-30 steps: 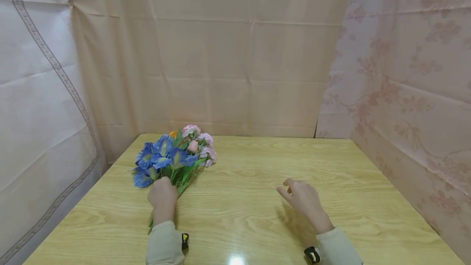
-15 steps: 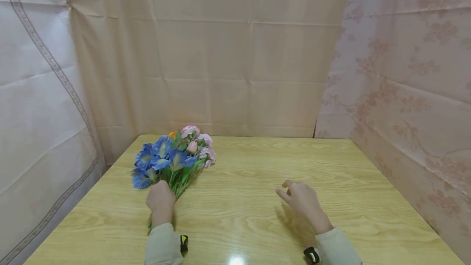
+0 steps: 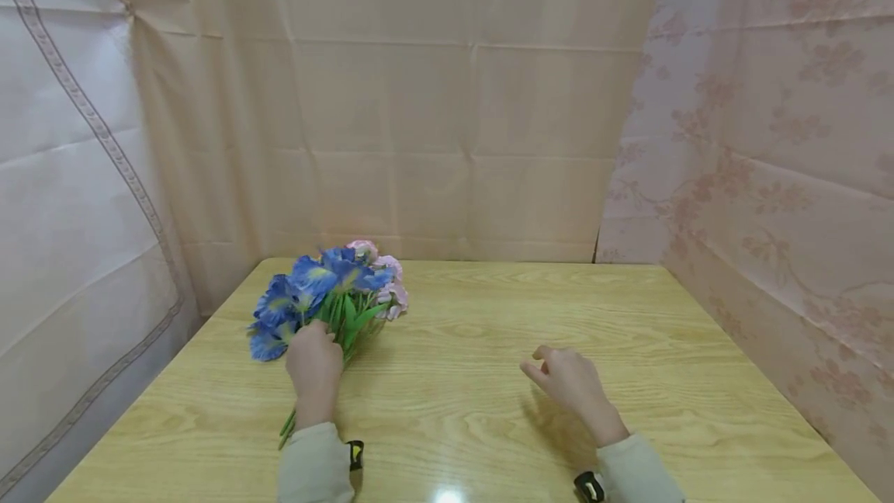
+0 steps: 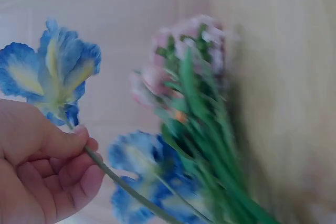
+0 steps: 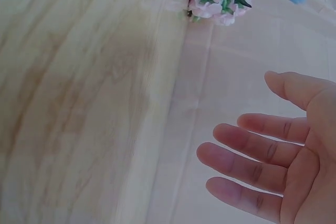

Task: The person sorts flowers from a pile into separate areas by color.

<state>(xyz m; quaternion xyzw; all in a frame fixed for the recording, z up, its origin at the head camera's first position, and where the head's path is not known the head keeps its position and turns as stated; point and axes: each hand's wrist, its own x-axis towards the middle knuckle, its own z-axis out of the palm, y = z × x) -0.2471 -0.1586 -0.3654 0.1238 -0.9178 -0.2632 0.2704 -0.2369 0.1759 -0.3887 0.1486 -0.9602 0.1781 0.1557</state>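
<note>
My left hand [image 3: 314,359] pinches the green stem of a blue iris [image 4: 52,72], thumb and fingers just below the bloom in the left wrist view. That iris is lifted above the rest of the bunch. More blue irises [image 3: 275,309] lie on the table at the left, beside pale pink flowers [image 3: 393,286] and long green leaves [image 3: 352,317]. In the left wrist view a pink bud [image 4: 155,80] shows among blurred stems. Well to the right of the flowers, my right hand [image 3: 569,379] holds nothing; its fingers are spread and relaxed in the right wrist view [image 5: 257,156].
A wood-grain table [image 3: 475,332] lies under both hands. Beige cloth [image 3: 433,115] hangs behind it, white cloth [image 3: 77,200] at the left and flower-patterned pink cloth [image 3: 775,177] at the right. Dark wristbands [image 3: 590,486] sit on the wrists.
My left hand has risen and moved slightly forward and right, lifting a blue iris up over the bunch; the orange flower is now covered. The right hand has barely moved.
</note>
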